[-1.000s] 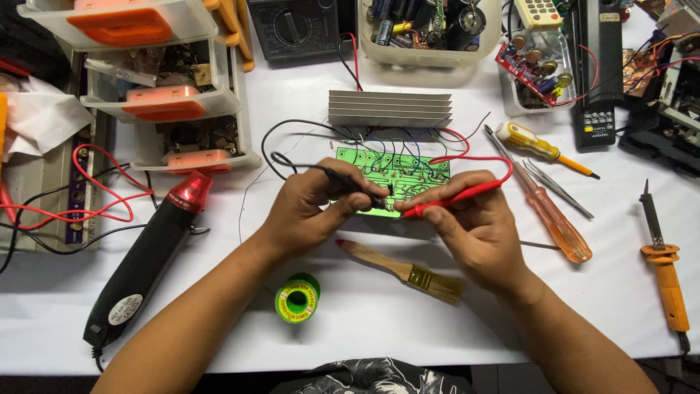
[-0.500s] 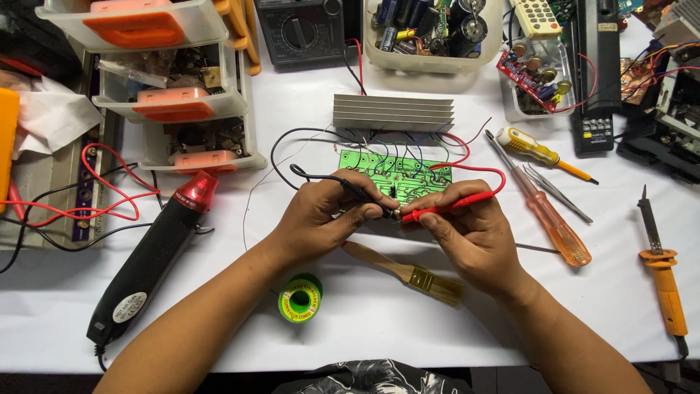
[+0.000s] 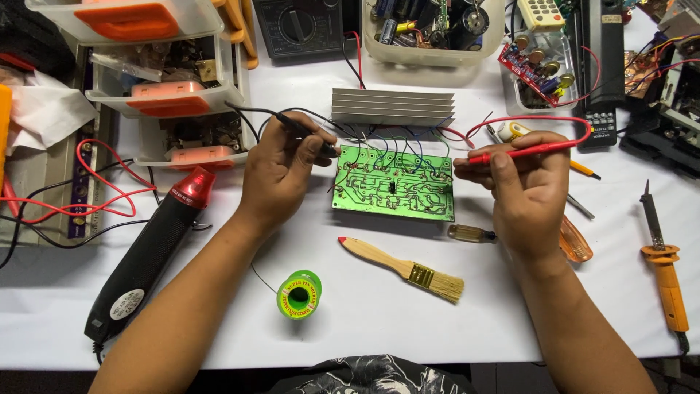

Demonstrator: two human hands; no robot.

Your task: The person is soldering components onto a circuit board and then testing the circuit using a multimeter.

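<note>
A green circuit board (image 3: 394, 182) lies flat on the white table, wired to a ribbed grey heat sink (image 3: 392, 106) behind it. My left hand (image 3: 277, 171) grips a black test probe (image 3: 306, 135) just off the board's left edge, tip near the top left corner. My right hand (image 3: 525, 186) grips a red test probe (image 3: 521, 151) just off the board's right edge, tip pointing left. Both probe tips sit beside the board; contact is unclear.
A wooden brush (image 3: 405, 268) and a green solder reel (image 3: 298, 295) lie near me. A black and red heat gun (image 3: 149, 255) lies left, an orange soldering iron (image 3: 665, 273) right. Screwdrivers (image 3: 572, 241), parts bins (image 3: 157, 80) and a multimeter (image 3: 302, 25) surround the board.
Both hands have drawn apart from the middle of the board to its left and right edges, carrying the probes. The whole board face now shows.
</note>
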